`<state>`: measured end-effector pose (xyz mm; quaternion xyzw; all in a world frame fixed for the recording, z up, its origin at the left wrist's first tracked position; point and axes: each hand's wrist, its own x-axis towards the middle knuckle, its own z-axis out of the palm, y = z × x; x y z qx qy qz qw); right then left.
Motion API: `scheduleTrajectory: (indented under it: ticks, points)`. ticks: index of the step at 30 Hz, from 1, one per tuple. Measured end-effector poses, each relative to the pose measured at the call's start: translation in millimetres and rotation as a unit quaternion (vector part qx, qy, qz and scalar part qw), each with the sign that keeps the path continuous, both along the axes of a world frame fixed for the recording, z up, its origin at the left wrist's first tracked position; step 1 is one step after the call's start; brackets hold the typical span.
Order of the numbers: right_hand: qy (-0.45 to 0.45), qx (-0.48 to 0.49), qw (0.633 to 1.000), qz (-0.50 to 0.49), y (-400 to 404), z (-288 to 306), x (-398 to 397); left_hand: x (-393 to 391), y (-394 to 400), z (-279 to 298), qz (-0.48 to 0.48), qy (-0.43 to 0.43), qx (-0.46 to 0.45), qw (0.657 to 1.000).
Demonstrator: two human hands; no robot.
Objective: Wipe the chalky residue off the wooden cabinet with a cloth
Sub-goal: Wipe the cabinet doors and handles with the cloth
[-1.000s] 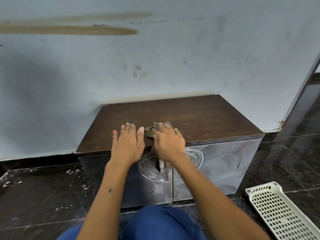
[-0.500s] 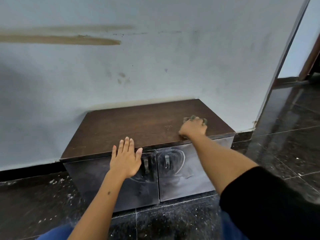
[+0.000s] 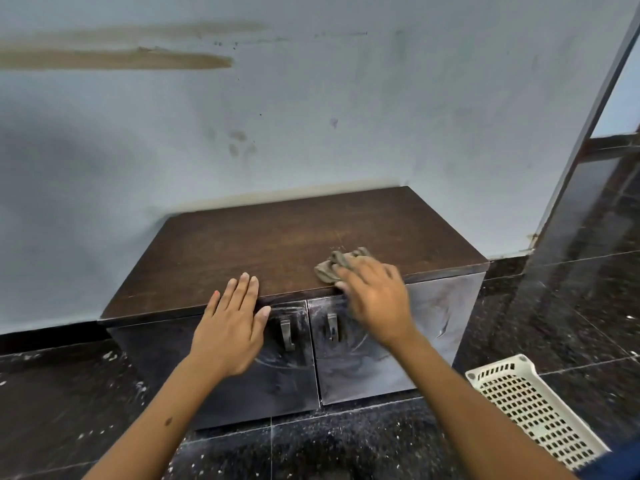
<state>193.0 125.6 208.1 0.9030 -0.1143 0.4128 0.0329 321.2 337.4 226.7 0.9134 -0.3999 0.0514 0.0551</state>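
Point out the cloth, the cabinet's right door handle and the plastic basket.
cloth (image 3: 329,266), head view, bunched folds left of the fingers.
right door handle (image 3: 332,326), head view, middle of its metal bar.
plastic basket (image 3: 519,396), head view, perforated floor.

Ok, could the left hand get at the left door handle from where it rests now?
Probably yes. The left hand rests flat on the cabinet's front edge, and the left door handle hangs just beside its thumb with nothing between them.

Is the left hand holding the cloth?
No, the left hand lies flat and empty on the cabinet's front edge, while the right hand presses the cloth.
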Motion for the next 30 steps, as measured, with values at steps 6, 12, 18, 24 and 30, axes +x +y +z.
scheduleTrajectory:
  ticks: [6, 12, 18, 24, 30]
  points:
    - [-0.079, -0.004, 0.984, -0.162, -72.3, -11.5, -55.0, -1.9, 3.7, -0.2, -0.009, -0.021, -0.023, 0.999]
    - [-0.361, 0.377, 0.787, -0.330, -87.2, -3.9, -79.0, -4.3, 4.7, 9.3, -0.009, 0.019, -0.075, 0.997]
    - [-0.496, 0.492, 0.696, -0.166, -13.0, -5.8, -32.3, -9.0, 3.9, 2.4, -0.020, 0.006, -0.076, 0.997]
    - [-0.384, 0.393, 0.833, -0.067, 43.7, -41.2, 11.9, -6.4, 4.6, -2.5, -0.027, 0.023, -0.094, 0.995]
    - [-0.237, 0.224, 0.945, 0.024, 71.3, -65.1, 24.5, -8.2, 3.3, -8.3, -0.022, -0.010, -0.093, 0.995]
